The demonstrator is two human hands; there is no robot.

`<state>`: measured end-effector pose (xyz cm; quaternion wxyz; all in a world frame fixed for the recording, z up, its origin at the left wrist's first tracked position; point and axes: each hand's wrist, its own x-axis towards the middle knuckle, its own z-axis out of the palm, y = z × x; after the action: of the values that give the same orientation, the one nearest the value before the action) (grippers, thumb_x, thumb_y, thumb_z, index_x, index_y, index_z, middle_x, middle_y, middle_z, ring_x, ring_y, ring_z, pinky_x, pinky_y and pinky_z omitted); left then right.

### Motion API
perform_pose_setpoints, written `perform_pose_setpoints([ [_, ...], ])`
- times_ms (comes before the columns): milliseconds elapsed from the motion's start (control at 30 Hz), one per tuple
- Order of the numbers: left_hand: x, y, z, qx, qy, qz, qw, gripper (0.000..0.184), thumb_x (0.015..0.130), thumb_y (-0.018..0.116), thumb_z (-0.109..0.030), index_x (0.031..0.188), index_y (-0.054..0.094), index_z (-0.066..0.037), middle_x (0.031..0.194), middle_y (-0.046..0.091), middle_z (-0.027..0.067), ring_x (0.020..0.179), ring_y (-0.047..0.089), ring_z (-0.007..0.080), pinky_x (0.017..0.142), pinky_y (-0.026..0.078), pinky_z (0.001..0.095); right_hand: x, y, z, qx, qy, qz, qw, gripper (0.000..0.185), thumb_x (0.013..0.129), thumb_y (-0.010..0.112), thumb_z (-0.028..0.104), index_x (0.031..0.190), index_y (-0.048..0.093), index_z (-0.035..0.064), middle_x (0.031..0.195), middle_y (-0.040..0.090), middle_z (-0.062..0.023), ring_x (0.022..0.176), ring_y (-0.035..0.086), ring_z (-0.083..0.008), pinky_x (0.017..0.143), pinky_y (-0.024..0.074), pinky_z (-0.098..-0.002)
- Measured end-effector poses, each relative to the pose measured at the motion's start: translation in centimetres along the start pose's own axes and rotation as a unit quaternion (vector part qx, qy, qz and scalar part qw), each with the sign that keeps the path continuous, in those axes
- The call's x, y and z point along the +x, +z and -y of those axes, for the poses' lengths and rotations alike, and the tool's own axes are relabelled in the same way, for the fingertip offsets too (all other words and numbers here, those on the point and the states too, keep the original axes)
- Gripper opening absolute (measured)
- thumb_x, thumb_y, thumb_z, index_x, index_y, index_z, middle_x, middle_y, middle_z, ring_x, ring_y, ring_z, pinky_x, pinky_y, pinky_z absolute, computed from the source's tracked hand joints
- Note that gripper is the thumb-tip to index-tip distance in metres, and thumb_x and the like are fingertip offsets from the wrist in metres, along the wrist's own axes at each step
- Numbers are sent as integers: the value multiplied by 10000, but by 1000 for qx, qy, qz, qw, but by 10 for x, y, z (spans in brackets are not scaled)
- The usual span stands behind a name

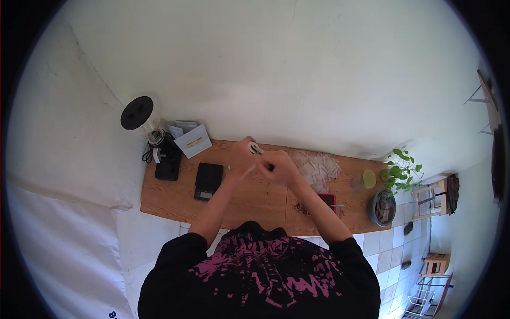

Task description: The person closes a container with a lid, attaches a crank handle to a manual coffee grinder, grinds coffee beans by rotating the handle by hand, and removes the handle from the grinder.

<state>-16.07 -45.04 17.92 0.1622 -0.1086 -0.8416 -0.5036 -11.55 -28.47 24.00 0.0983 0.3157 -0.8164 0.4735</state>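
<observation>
Above the middle of the wooden table, my two hands are close together. My left hand [242, 159] is closed on a small white round piece [255, 148] with a dark and shiny middle; its kind is too small to tell. My right hand [281, 168] is closed just to the right of it, its fingertips at the piece's edge. A small dark patch shows at the right hand's fingers, perhaps part of something held. Below and left of my hands lies a black kitchen scale [209, 179].
A grinder [168, 164] and a white envelope [192, 142] stand left on the table [255, 210]. Rightward are whitish strips [317, 168], a red-rimmed tray [333, 197] near brown crumbs, a yellow-lidded jar [368, 179], a grey pot [394, 217] and a plant [401, 173].
</observation>
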Motion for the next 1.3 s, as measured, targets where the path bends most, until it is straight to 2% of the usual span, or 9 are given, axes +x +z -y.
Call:
perform_pose_setpoints([
  [300, -52, 52, -28, -109, 84, -17, 990, 268, 718, 835, -204, 870, 693, -35, 751, 709, 167, 735, 713, 386, 667, 549, 469, 61, -2, 9, -41, -36, -110, 992, 366, 898, 767, 100, 674, 489, 19, 605, 523, -159, 528, 507, -362, 528, 408, -451],
  [367, -54, 40, -43, 14, 27, 166, 986, 266, 730, 832, -233, 842, 686, -41, 778, 710, 175, 757, 703, 398, 677, 546, 494, 68, -11, -5, -58, -32, -131, 989, 392, 909, 770, 100, 669, 473, 12, 584, 497, -149, 501, 456, -314, 505, 381, -421],
  [433, -56, 31, -49, 3, 43, 163, 986, 233, 744, 830, -224, 799, 677, -57, 705, 689, 137, 690, 691, 362, 659, 546, 473, 69, -21, -17, -74, -27, -151, 985, 418, 920, 773, 100, 665, 456, 6, 563, 470, -139, 474, 406, -266, 482, 355, -391],
  [500, -56, 19, -55, -7, 58, 162, 985, 214, 758, 828, -215, 756, 667, -73, 631, 668, 100, 623, 679, 326, 641, 547, 453, 65, -32, -30, -135, 10, -138, 981, 378, 916, 754, 118, 669, 488, 13, 604, 537, -159, 521, 518, -363, 516, 408, -453],
  [600, -53, 3, -51, -39, 42, 207, 977, 254, 729, 836, -214, 828, 679, -41, 713, 688, 174, 656, 671, 399, 648, 533, 487, 51, -40, -54, -167, 20, -150, 974, 386, 914, 756, 126, 661, 488, 14, 598, 538, -160, 516, 520, -358, 514, 409, -453],
  [667, -53, 3, -34, -87, 39, 162, 982, 196, 811, 816, -177, 815, 666, -51, 694, 691, 120, 605, 674, 239, 619, 538, 366, 38, -41, -67, -171, 28, -149, 974, 387, 909, 761, 128, 657, 491, 13, 595, 538, -161, 513, 516, -359, 515, 410, -452],
  [900, -19, -22, -23, -104, 34, 64, 992, 182, 793, 829, -87, 908, 700, -31, 714, 698, 82, 644, 686, 183, 638, 545, 346, -2, -41, -38, -128, 112, -70, 983, 373, 887, 775, 131, 652, 514, 5, 593, 546, -153, 517, 531, -355, 523, 419, -435],
  [1100, -10, -6, -5, -85, -41, 50, 994, 250, 776, 838, -130, 948, 694, -20, 790, 730, 155, 710, 727, 290, 657, 558, 365, 0, -10, 12, -1, -47, -11, 999, 403, 894, 793, 99, 660, 477, 10, 571, 489, -125, 487, 447, -275, 493, 364, -404],
  [1300, -49, 53, -26, -126, 67, 58, 988, 278, 764, 813, -184, 951, 693, -17, 778, 714, 178, 724, 718, 373, 671, 554, 451, 40, -1, 38, -38, -83, -71, 993, 322, 891, 767, 92, 695, 520, 28, 648, 560, -148, 551, 548, -368, 531, 430, -445],
])
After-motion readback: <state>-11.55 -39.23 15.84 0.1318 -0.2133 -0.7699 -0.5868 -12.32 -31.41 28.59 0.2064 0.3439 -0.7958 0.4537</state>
